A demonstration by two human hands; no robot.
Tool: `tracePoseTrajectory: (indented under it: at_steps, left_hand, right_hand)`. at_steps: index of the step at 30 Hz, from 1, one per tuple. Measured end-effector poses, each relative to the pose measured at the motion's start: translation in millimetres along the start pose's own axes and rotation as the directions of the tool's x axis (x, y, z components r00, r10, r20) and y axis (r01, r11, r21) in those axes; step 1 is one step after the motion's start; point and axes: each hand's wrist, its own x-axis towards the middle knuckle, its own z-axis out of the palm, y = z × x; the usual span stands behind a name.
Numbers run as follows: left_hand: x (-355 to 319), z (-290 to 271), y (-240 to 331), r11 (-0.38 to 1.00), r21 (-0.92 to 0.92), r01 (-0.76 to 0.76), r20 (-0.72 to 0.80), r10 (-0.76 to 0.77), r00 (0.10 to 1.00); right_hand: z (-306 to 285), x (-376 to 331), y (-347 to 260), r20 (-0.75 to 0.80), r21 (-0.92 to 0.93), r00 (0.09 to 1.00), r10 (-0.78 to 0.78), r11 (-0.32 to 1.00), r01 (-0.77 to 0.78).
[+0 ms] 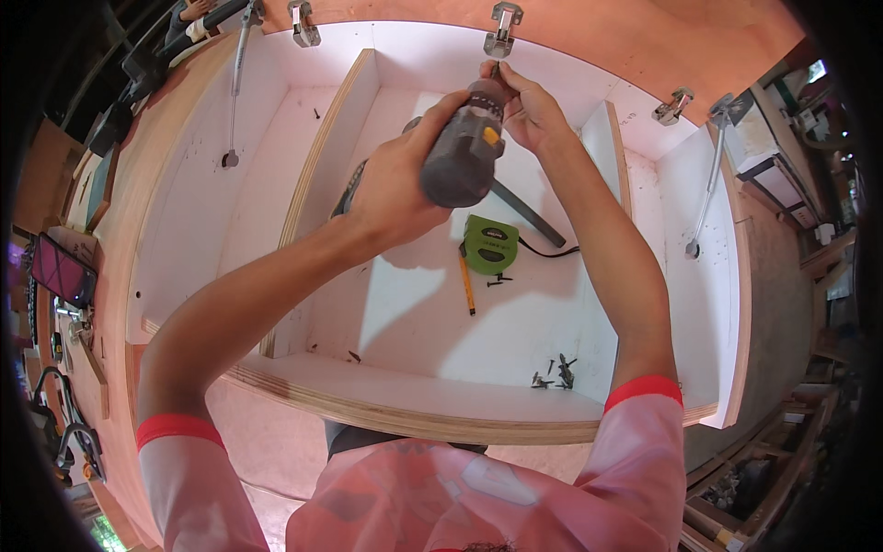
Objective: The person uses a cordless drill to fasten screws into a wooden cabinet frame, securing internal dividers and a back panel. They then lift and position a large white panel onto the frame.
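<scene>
Left hand (pixel 391 189) wrapped tight round the grey drill (pixel 464 152), right hand (pixel 529 110) pinching its tip against the metal hinge (pixel 502 32) on the white cabinet's (pixel 414 313) far edge.

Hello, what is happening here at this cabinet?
A person leans over a white cabinet box lying open. The left hand grips a grey power drill, its tip pointed at a metal hinge on the far edge. The right hand steadies the bit near that hinge. Inside the box lie a green tape measure, a pencil and loose dark screws. More hinges sit along the same edge.
</scene>
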Motion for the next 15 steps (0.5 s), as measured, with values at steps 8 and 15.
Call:
tracePoseTrajectory:
  at_steps: [8,15]
  left_hand:
    - [45,21,7,0.975,0.220,-0.032,0.007,0.031,0.999]
    - [55,33,4,0.937,0.347,-0.043,0.026,0.036,0.999]
  right_hand:
    - [15,-10,-29,0.156,-0.107,0.984,-0.087,0.989,0.105]
    - [17,-8,-34,0.052,-0.128,0.999,-0.006,0.992,0.012]
